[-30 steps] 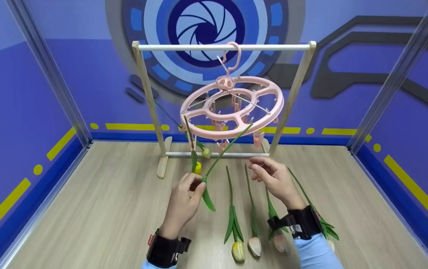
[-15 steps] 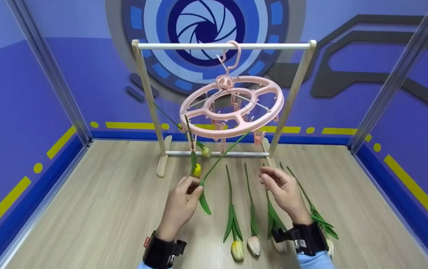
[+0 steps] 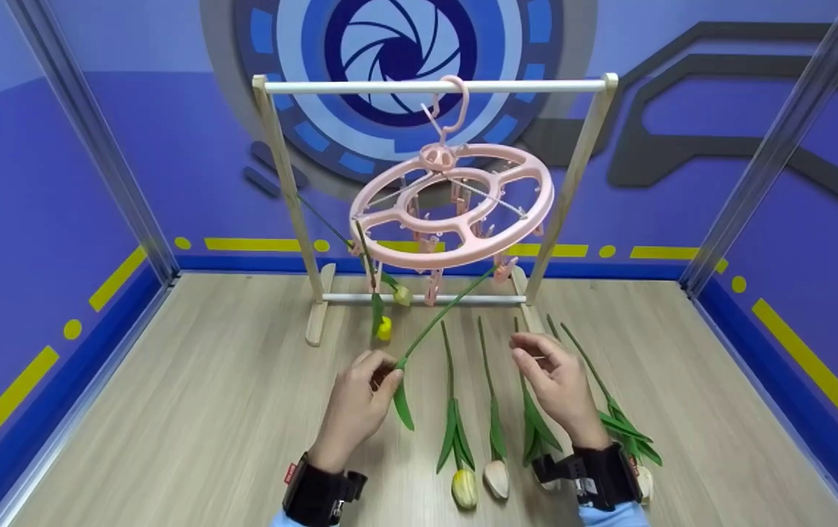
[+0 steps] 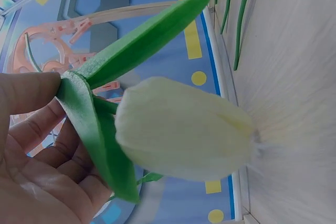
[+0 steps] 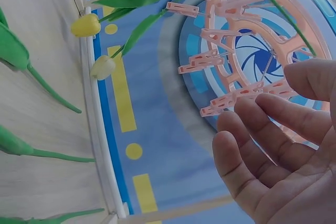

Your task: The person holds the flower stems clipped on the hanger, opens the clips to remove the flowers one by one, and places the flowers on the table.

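My left hand pinches the green stem of a tulip between thumb and fingers; its white bloom shows large in the left wrist view. That stem slants up and right, toward the hanger's front edge. To the right, my right hand holds nothing, its fingers loosely bent above the tulips on the table. A round pink clip hanger hangs tilted above both hands. At its left side hang a yellow tulip and a pale tulip, blooms down.
A wooden rack with a white top bar carries the hanger. On the table lie several tulips, among them a yellow-streaked one and a pale pink one. Walls with blue patterns stand at the back and both sides.
My right hand has moved right and slightly down, away from the held stem's upper end. My left hand keeps its pinch and has shifted slightly, and the stem's tip sits lower.
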A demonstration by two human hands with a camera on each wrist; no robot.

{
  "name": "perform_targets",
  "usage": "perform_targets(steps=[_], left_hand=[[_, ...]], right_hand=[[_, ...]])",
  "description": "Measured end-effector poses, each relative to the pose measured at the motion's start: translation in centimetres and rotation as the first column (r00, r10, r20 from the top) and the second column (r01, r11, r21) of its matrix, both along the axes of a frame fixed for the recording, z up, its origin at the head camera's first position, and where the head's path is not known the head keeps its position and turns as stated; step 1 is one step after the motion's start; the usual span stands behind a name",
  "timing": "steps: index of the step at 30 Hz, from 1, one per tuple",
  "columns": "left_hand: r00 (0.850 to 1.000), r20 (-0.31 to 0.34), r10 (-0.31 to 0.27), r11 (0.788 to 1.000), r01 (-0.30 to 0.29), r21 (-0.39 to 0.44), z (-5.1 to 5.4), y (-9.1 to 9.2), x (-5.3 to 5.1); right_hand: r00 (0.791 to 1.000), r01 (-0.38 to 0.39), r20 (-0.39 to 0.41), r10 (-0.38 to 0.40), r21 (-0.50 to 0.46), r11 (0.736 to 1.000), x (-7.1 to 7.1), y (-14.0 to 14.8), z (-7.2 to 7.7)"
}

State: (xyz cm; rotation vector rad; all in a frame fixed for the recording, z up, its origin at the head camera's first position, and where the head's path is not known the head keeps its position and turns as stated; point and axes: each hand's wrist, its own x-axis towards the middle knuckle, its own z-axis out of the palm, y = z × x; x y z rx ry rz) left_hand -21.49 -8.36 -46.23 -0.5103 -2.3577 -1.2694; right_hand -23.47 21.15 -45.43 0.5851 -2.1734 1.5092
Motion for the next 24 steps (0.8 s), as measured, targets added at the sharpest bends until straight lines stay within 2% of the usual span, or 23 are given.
perform_targets(steps=[5, 11, 19, 24], left_hand=[[1.000, -0.004, 0.006, 1.000, -0.006, -0.002, -0.4, 0.1, -0.1], [0.999, 0.036, 0.012, 1.000, -0.012, -0.001, -0.9, 0.2, -0.3], [0.997, 0.077, -0.017, 0.999, 0.015, 0.029, -1.4, 0.5, -0.6], [0.992, 0.125, -0.029, 0.999, 0.025, 0.035, -1.6, 0.5, -0.6]], right_hand=[[1.000, 0.009, -0.005, -0.009, 0.020, 1.000, 0.2, -0.2, -0.2], [1.000, -0.006, -0.007, 0.006, 0.037, 0.999, 0.3, -0.6, -0.3], [0.999, 0.007, -0.039, -0.006, 0.041, 0.999, 0.3, -1.1, -0.7], [0.998, -0.007, -0.060, 0.009, 0.041, 0.999, 0.2, -1.3, -0.9]])
